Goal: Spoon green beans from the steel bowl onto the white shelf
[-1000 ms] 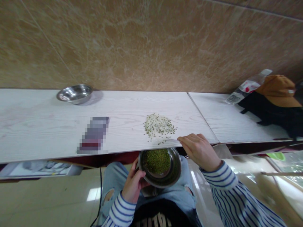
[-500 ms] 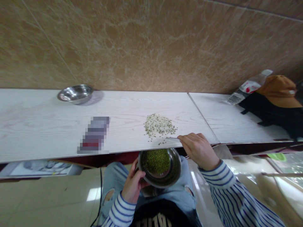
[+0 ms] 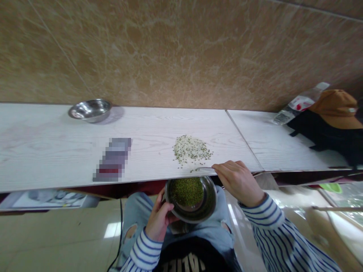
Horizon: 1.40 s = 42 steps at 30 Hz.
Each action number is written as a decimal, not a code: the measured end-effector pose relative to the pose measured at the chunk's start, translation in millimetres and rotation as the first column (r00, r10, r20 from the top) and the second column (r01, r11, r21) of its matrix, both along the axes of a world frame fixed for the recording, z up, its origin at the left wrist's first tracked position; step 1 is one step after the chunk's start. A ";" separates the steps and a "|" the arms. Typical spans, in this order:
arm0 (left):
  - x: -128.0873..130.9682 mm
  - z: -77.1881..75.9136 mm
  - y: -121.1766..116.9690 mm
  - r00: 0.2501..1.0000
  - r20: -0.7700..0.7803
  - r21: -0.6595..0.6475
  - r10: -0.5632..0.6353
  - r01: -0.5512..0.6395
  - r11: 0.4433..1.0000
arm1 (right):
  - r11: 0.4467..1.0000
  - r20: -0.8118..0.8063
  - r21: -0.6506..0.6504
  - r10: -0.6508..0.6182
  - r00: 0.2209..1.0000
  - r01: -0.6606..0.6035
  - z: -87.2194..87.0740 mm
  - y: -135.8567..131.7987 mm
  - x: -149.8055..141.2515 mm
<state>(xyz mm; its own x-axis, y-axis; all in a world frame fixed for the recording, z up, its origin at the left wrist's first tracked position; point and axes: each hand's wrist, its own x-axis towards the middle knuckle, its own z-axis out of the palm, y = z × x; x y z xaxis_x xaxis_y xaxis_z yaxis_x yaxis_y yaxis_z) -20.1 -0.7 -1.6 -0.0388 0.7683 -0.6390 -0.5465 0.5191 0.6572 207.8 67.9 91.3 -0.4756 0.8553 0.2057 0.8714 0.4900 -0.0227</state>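
My left hand (image 3: pixel 160 219) grips the rim of a steel bowl (image 3: pixel 211 204), thumb over the edge. The bowl sits above my lap, tucked against the table's front edge, which hides its far rim. Green mung beans (image 3: pixel 187 192) lie inside it. My right hand (image 3: pixel 236 181) is closed round a slim, spoon-like metal utensil (image 3: pixel 205 168). Its tip rests low over the tabletop beside a few stray beans (image 3: pixel 195 170) at the front edge. Just beyond is a loose pile of white grains mixed with green beans (image 3: pixel 191 149).
Another steel bowl (image 3: pixel 90 110) stands at the back left of the white table (image 3: pixel 147 128). A pixelated flat object (image 3: pixel 113 158) lies in front of it. To the right are a plastic bottle (image 3: pixel 300 104), a brown cap (image 3: pixel 337 104) and black cloth (image 3: pixel 326 130). A tiled wall (image 3: pixel 170 53) closes the back.
My right hand has drawn the utensil's tip slightly left and toward the table's front edge, to the stray beans. My left hand and the bowl stay nearly in place.
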 end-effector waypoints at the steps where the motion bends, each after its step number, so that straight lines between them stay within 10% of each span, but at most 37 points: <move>1: -0.4 0.0 0.1 1.000 0.003 0.002 -0.004 0.004 1.000 | 1.000 0.001 0.001 0.000 1.000 0.000 -0.2 -0.4 -0.5; 42: -9.0 3.0 0.0 0.998 0.027 0.002 0.065 -0.065 0.998 | 0.999 0.023 0.019 0.031 0.999 -0.032 -2.3 11.9 -47.9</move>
